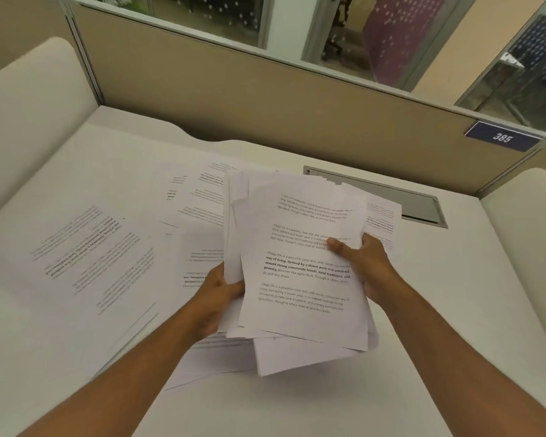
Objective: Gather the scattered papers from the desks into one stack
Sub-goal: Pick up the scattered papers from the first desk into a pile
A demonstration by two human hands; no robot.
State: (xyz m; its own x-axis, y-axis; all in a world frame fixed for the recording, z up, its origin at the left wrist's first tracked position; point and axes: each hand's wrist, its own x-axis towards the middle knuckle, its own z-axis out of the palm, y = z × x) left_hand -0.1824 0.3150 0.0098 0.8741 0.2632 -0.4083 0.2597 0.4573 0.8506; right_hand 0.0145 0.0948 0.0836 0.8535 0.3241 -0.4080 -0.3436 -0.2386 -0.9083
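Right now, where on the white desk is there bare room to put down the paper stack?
Free: the white desk right of the held stack of printed sheets, below the grey cable hatch; also the near edge between the forearms. Crowded: loose printed sheets cover the left half.

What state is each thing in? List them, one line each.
Stack of papers: held above the desk, edges uneven, printed side up.
Left hand: grip shut on the stack's left edge.
Right hand: grip shut on its right edge, thumb on top.
Loose sheets: flat on the desk, overlapping, not yet gathered.
Cable hatch: closed.
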